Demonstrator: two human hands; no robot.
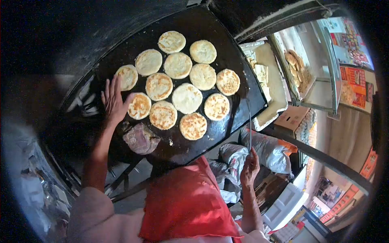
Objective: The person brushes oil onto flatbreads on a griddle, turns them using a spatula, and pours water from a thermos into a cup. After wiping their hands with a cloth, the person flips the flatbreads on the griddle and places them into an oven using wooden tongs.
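Note:
Several round flatbreads (pixel 187 98) lie on a dark flat griddle (pixel 219 133), some pale and some browned in patches. My left hand (pixel 114 100) is at the griddle's left side, its fingers apart. The thumb reaches the edge of a browned flatbread (pixel 139 106), and the fingertips are beside another flatbread (pixel 127 77). I cannot tell whether they press on them. My right hand (pixel 250 167) is closed around the lower end of a long thin metal rod-like tool (pixel 250 129), which points up over the griddle's right edge. Its far tip is hard to make out.
A crumpled purplish cloth (pixel 141 139) lies on the griddle's near left corner. To the right are a pale tray (pixel 270 73), flatbreads in a glass case (pixel 296 69), a cardboard box (pixel 290 119), plastic bags (pixel 267 152) and a white foam lid (pixel 285 205).

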